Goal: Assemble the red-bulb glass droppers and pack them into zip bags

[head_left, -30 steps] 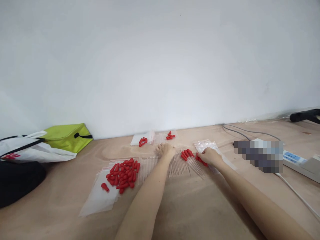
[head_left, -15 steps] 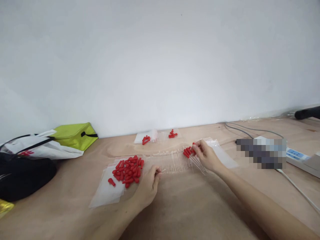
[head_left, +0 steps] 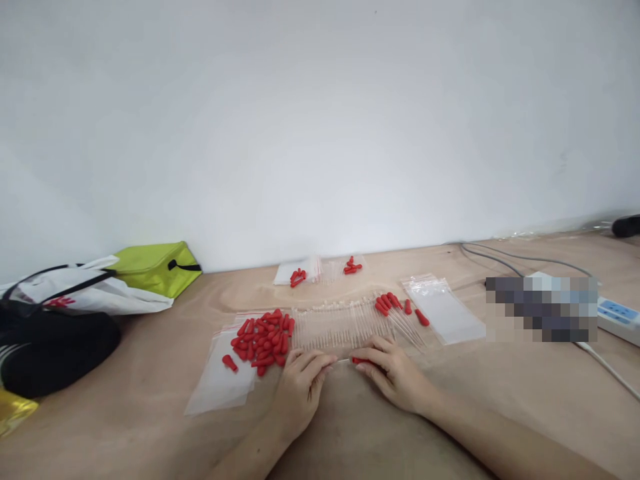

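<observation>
My left hand pinches one end of a thin clear tube, in front of a row of clear tubes lying side by side. At the tube's other end, my right hand is closed on a red rubber bulb. Whether the bulb is on the tube is hard to tell. A pile of red bulbs lies left of the row, on clear plastic bags. More red bulbs sit at the row's right end, some at the ends of slanted tubes.
Zip bags lie to the right, beyond them a pixelated object, cables and a power strip. Small bags with red bulbs are near the wall. Far left are a green bag, a white bag and a black cap.
My right hand has moved left and nearer from the bulbs at the right, now with a red bulb at the tube my left hand holds. The view has shifted slightly.
</observation>
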Available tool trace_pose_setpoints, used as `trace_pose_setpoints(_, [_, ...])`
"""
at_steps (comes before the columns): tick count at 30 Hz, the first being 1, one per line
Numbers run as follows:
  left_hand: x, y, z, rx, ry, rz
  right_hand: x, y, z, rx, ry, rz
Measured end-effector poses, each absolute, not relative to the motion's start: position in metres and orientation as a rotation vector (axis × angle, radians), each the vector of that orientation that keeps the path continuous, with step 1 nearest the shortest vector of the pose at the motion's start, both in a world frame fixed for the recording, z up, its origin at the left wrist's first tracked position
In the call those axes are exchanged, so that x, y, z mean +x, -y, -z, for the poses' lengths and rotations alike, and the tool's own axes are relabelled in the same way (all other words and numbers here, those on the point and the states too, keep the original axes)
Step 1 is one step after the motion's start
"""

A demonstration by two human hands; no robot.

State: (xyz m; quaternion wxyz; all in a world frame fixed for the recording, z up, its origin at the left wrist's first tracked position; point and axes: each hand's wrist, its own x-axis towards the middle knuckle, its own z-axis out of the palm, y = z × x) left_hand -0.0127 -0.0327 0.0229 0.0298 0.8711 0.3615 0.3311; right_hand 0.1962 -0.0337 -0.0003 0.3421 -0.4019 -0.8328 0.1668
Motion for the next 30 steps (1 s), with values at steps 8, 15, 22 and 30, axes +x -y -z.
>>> trace_pose_setpoints(8, [-0.0116,0.0303,-0.0165,2.668,-1.017,-1.081,0.1951,0.0351,-0.0009,-0.980,2.154,-0.481])
trace_pose_setpoints(15, [-0.0125,0.0298,-0.0162,2.654,-0.918,-1.085,0.1944,0.0336,0.0034,-0.916,2.092,-0.495])
trace_pose_setpoints(22, [-0.0124,0.0309,-0.0184,2.673,-0.883,-1.001,0.1970,0.0316,0.0048,-0.801,2.139,-0.447])
trace_pose_setpoints(30, [-0.0083,0.0351,-0.0210,2.686,-0.900,-1.006,0.1973,0.0329,0.0017,-0.745,2.207,-0.368])
